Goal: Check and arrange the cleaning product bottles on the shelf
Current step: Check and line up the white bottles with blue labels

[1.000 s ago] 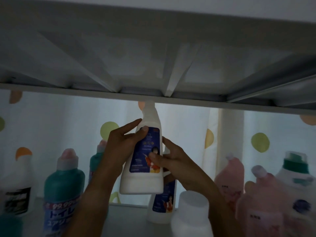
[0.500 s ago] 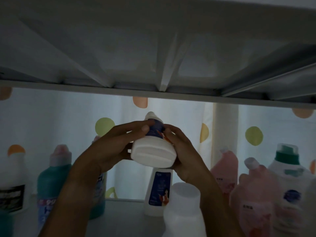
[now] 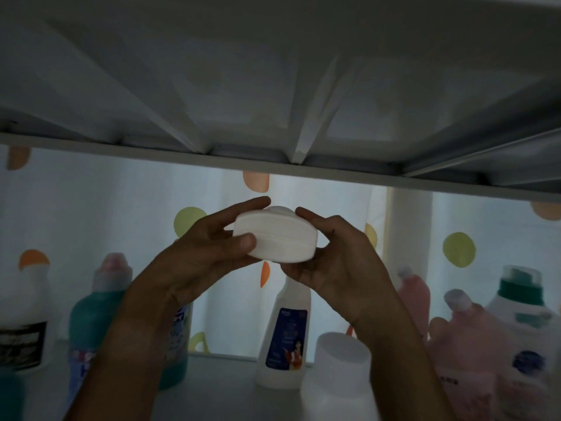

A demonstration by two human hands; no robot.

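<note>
We are curling our fingertips (image 3: 249, 242) round the base of a white bottle (image 3: 274, 238), the left hand (image 3: 209, 256) pinching it from the left with the thumb laid across the near face, the right hand (image 3: 331, 256) cupping it from the right and beneath, so both hands are wrapped narrow and firm on the one bottle. It is hanging in the air between us and the spotted curtain (image 3: 458, 249), tipped so its flat underside is facing us, just under the lip of the upper shelf (image 3: 273, 165). We are judging this as the checking step, reading the base, and to do it well we are wanting steady wrists, the cap end kept clear of that shelf edge, and the grip kept even on both sides so nothing slips onto the bottles below. Now we are counting what is standing on the lower shelf (image 3: 218, 378): one white bottle with a blue label (image 3: 285, 335) directly beneath our hands, one plain white container (image 3: 337, 378) nearest us, two teal bottles at the left, one mostly hidden behind our left forearm, one white bottle with a dark label (image 3: 25, 323) at far left, two pink bottles at the right, and one green-capped white bottle (image 3: 522, 326) at far right. A dark teal shape at the bottom left corner is too cut off to name.
</note>
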